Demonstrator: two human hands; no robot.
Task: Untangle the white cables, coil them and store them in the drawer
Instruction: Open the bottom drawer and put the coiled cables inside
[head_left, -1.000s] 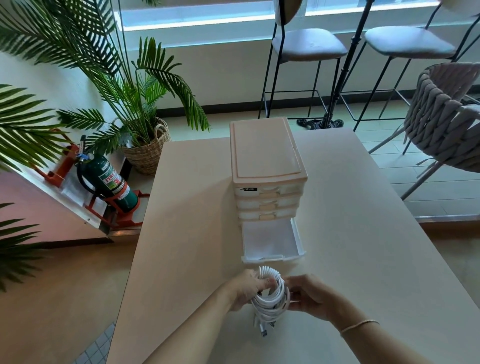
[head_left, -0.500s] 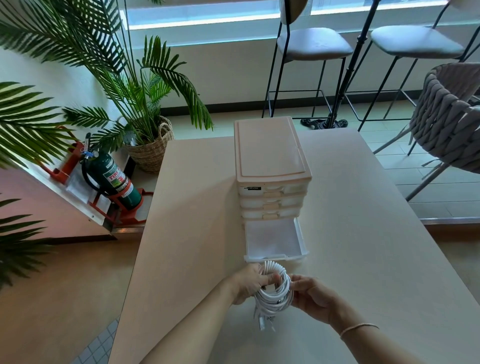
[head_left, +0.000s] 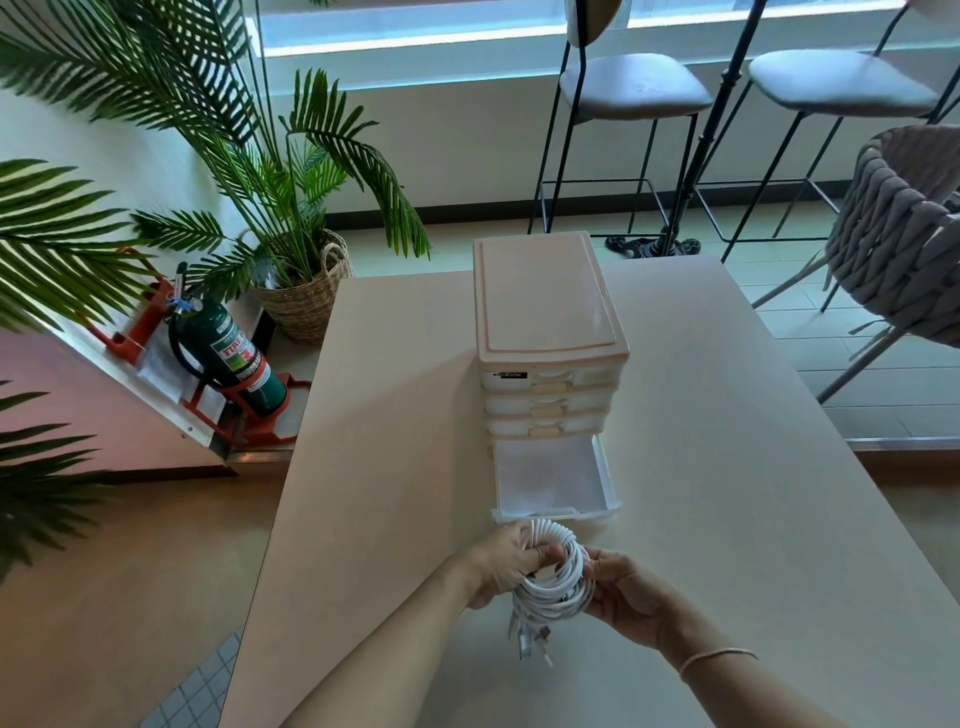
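Beneath your grip spreads the beige table (head_left: 727, 467). Just beyond it stands the drawer unit (head_left: 545, 322), its bottom drawer (head_left: 550, 488) pulled open toward you. Your left hand (head_left: 501, 566) and right hand (head_left: 628, 597) curl around the coiled white cables (head_left: 558, 577) held upright between them, loose ends (head_left: 530, 639) dangling below.

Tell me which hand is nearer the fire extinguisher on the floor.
Left. The left hand grips the cable coil on the side toward the fire extinguisher, which stands off the table's left edge. The right hand holds the coil's far side.
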